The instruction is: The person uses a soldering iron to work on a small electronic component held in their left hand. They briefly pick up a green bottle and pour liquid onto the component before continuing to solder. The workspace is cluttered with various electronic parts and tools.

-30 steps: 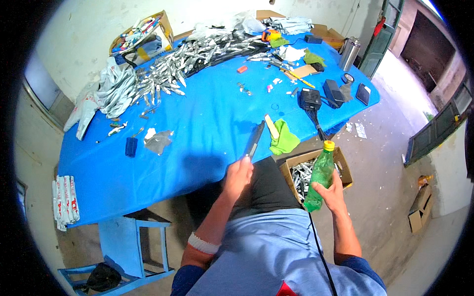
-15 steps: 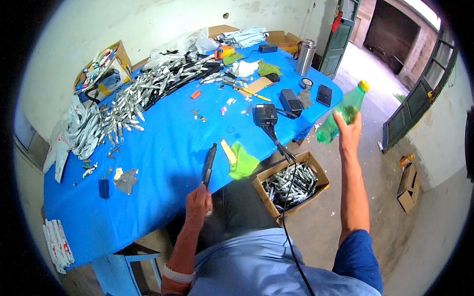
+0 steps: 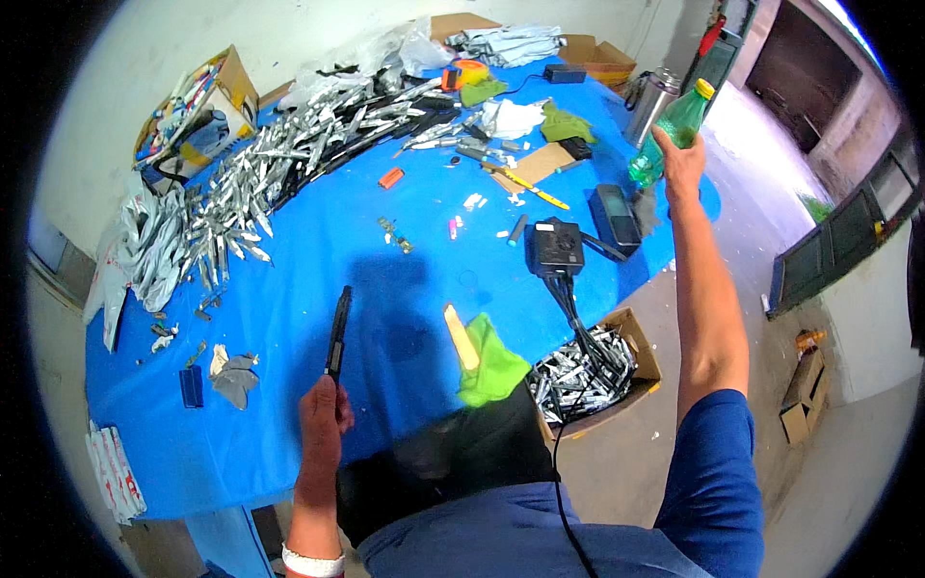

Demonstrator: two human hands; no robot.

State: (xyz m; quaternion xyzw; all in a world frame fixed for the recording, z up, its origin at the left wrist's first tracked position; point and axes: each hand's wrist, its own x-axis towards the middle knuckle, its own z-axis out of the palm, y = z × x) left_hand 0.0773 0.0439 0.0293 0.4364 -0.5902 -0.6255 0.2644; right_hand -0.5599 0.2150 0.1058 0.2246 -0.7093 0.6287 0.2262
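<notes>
My left hand (image 3: 322, 418) is closed around a long dark tool (image 3: 339, 326), held upright over the near part of the blue table (image 3: 403, 241). My right hand (image 3: 680, 164) grips a green plastic bottle (image 3: 686, 117) with a yellow cap, out at the table's far right, beside a steel flask (image 3: 642, 112) and above a grey cloth (image 3: 644, 212). A green cloth (image 3: 491, 376) with a pale stick (image 3: 460, 337) on it lies at the near edge. A black boxy device (image 3: 554, 246) with cables stands next to a second black block (image 3: 613, 217).
A long pile of silvery pieces (image 3: 279, 169) covers the back left, beside grey plastic bags (image 3: 154, 241) and a box of mixed items (image 3: 193, 111). A cardboard box (image 3: 631, 356) of metal pieces sits below the front edge. An open doorway (image 3: 780, 67) is at right.
My right hand has moved forward and up with the bottle, from in front of me to the table's far right. My left hand has moved left with the tool. The view has shifted.
</notes>
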